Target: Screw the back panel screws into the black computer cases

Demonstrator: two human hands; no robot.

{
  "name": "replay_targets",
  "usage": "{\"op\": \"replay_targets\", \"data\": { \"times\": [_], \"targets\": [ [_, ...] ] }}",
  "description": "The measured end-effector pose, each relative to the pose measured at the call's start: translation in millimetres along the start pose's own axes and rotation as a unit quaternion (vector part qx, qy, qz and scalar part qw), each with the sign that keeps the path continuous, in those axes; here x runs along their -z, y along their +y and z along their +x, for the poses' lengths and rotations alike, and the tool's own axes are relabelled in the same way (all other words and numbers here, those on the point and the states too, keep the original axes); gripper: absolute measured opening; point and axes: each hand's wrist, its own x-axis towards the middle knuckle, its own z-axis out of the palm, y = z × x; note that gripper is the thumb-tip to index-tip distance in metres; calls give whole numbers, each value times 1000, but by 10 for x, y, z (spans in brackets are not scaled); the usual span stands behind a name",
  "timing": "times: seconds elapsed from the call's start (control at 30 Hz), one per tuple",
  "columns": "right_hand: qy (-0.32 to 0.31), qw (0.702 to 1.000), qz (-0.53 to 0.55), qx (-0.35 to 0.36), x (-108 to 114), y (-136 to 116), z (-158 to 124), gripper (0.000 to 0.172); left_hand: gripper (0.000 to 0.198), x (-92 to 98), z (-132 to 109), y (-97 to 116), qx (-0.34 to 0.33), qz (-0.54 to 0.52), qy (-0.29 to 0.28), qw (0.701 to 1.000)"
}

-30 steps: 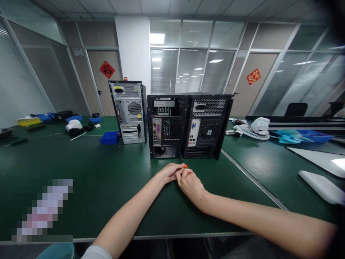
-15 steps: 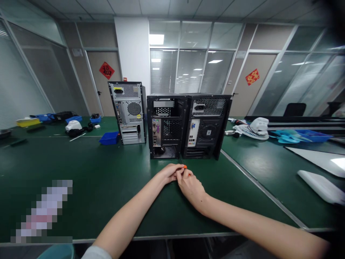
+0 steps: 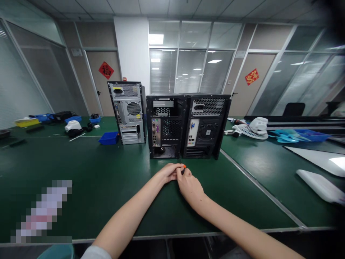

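Observation:
In front of the computer cases, my left hand [image 3: 170, 173] and my right hand [image 3: 190, 185] are together, fingers closed on a screwdriver [image 3: 184, 167] with an orange and black handle. Its thin shaft points away from me, toward the lower edge where two black cases meet. Whether the tip touches a screw is too small to tell. The left black case [image 3: 170, 126] shows its rear ports and open slots. Tight against it stands the right black case [image 3: 206, 126], with a mesh-covered power supply at the top.
A silver-grey computer case [image 3: 130, 113] stands to the left, beside a blue tray [image 3: 109, 138]. White fan parts [image 3: 257, 128], pale blue blades [image 3: 285, 136] and a white panel [image 3: 319, 185] lie at the right. A metal seam [image 3: 258, 183] crosses the green table [image 3: 107, 180].
My right hand has turned slightly around the screwdriver handle, and its forearm has swung a little lower. My left hand stays nearly in place. The cases have not moved.

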Motion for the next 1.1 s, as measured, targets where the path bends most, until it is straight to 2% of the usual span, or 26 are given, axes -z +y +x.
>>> {"op": "replay_targets", "data": {
  "times": [0.33, 0.6, 0.9, 1.0, 1.1],
  "targets": [
    [-9, 995, 84, -51, -50, -43, -27, 43, 14, -1, -25, 11, 4, 20, -9, 1000],
    [-38, 981, 156, -111, 1, -31, -17, 41, 13, -6, -52, 30, -1, 12, 0, 1000],
    [-44, 966, 208, -145, 80, -27, -7, 36, 18, 20, -14, 15, -9, 11, -1, 1000],
    [-49, 964, 210, -155, 108, -6, -3, 36, 20, 1, -27, 20, -12, 9, -2, 1000],
    [-45, 974, 168, -147, 112, 19, 1, 38, 13, -42, -58, 31, -17, -1, -2, 1000]
  ]
}}
